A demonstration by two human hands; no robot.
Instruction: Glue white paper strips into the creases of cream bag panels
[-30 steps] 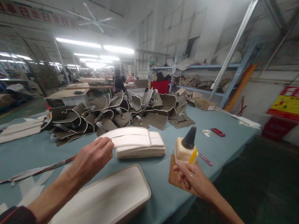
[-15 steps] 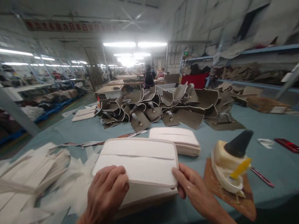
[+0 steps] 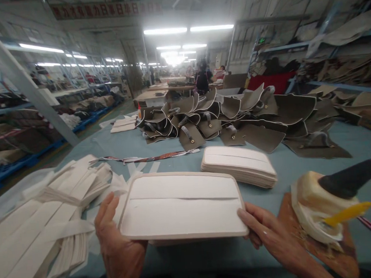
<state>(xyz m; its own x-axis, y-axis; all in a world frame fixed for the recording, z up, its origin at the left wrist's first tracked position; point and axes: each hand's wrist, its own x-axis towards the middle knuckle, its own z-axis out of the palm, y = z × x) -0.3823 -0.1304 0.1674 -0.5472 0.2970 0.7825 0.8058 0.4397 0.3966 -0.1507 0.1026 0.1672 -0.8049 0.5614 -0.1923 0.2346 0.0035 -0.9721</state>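
My right hand (image 3: 255,224) firmly pinches a white, beige-edged rectangular panel (image 3: 183,216), eight o'clock from a similar low stack (image 3: 241,163); my left hand (image 3: 118,242), fingers half uncurled, touches its near-left corner, thumb apparently hidden.

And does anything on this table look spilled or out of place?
Yes: at the right, pale smears mark the brown board below the cream container, as if something had dripped. At the left, a pale strip lies crosswise over the white pieces, which looks untidy.
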